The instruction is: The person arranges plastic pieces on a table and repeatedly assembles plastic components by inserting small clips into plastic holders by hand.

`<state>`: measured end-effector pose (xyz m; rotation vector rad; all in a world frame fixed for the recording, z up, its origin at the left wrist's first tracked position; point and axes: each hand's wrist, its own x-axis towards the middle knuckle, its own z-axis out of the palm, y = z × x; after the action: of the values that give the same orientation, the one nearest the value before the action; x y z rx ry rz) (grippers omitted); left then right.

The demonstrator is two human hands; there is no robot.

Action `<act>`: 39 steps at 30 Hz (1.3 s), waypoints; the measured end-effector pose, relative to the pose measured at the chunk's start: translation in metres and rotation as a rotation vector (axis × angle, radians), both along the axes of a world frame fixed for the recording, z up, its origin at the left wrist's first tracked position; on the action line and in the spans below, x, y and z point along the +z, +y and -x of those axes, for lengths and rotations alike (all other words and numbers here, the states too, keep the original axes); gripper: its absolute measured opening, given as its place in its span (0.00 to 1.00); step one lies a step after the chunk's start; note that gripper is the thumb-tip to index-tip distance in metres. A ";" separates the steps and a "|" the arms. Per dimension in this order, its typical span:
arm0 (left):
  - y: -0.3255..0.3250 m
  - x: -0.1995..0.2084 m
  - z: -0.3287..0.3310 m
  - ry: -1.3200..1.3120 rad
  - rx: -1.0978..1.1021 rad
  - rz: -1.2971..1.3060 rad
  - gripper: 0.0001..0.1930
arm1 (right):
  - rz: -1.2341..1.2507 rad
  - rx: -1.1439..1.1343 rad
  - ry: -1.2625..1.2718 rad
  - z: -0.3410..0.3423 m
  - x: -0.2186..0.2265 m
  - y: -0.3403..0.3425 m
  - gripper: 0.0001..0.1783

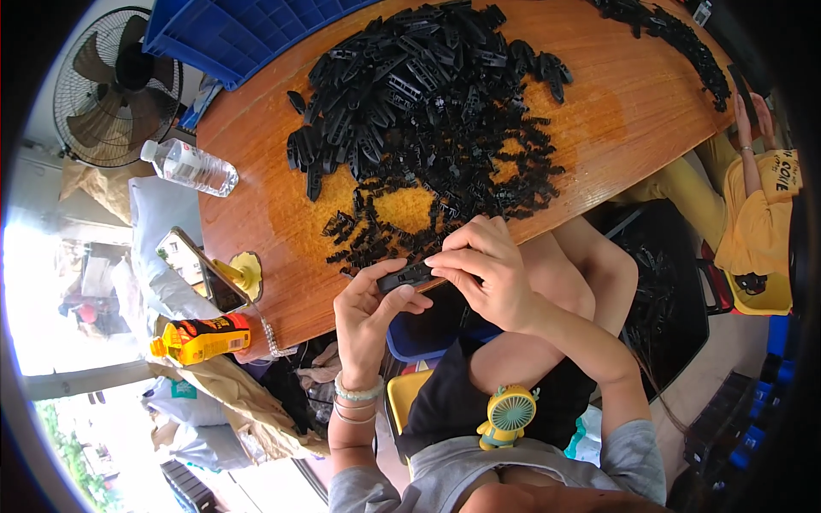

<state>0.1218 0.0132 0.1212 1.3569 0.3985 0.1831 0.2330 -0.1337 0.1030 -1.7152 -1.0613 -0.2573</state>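
L hand [363,309] is curled round a black plastic shell [404,278], thumb pressing it, right by the tbl [295,286] edge. R hand [489,272] is pinched closed at its R end, can't tell if w/ a tiny bit. Prob mid-assembly imo; next move needs a steady L grip.

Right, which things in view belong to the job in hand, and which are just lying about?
Apparently the job:
black part held in the left hand and right hand;
heaped larger black parts;
smaller black pieces.

Apparently just about:
clear bottle;
orange bottle;
phone;
caged fan.
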 end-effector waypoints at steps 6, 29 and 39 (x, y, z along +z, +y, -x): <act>-0.001 0.000 -0.002 -0.005 -0.035 0.081 0.12 | -0.073 0.009 0.097 0.002 -0.002 0.000 0.09; -0.006 -0.007 0.021 0.120 0.002 0.057 0.12 | 0.144 0.252 0.508 0.017 -0.005 -0.015 0.12; 0.139 -0.042 -0.082 0.073 0.368 -1.189 0.08 | 0.396 -0.045 -0.080 -0.029 -0.022 0.061 0.06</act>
<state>0.2042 0.1523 0.0787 2.4486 0.6400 0.7605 0.2620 -0.0726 0.0811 -2.0978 -1.1907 -0.1507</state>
